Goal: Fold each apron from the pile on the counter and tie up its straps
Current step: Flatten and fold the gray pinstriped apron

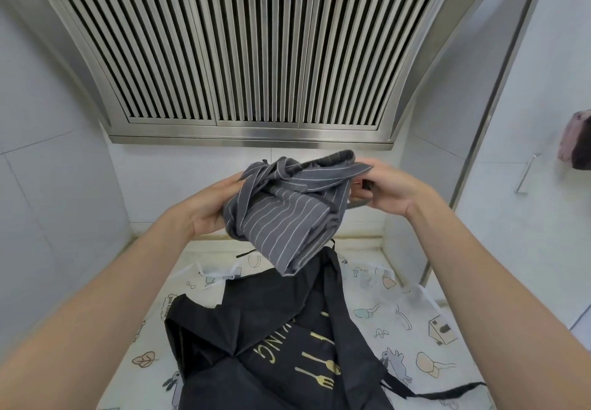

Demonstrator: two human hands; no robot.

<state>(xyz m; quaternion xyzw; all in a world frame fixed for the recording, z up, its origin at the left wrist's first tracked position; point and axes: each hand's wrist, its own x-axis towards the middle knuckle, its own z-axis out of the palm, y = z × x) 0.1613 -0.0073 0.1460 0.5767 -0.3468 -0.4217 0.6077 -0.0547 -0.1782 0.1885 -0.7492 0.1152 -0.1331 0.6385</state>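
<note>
Both hands hold the folded grey striped apron (287,214) up at twelve o'clock: left hand (211,211) grips its side, right hand (383,189) pinches a strap. Below, a black apron (271,345) covers the desk (415,329); steel hood (249,51) overhead.

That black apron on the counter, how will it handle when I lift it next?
The black apron is probably floppy: it lies creased and crumpled on the counter cover. Its loose strap trails off to the right, so it will likely dangle or drag. The fabric looks thin, so it is probably light and will sag wherever it is not supported.
</note>
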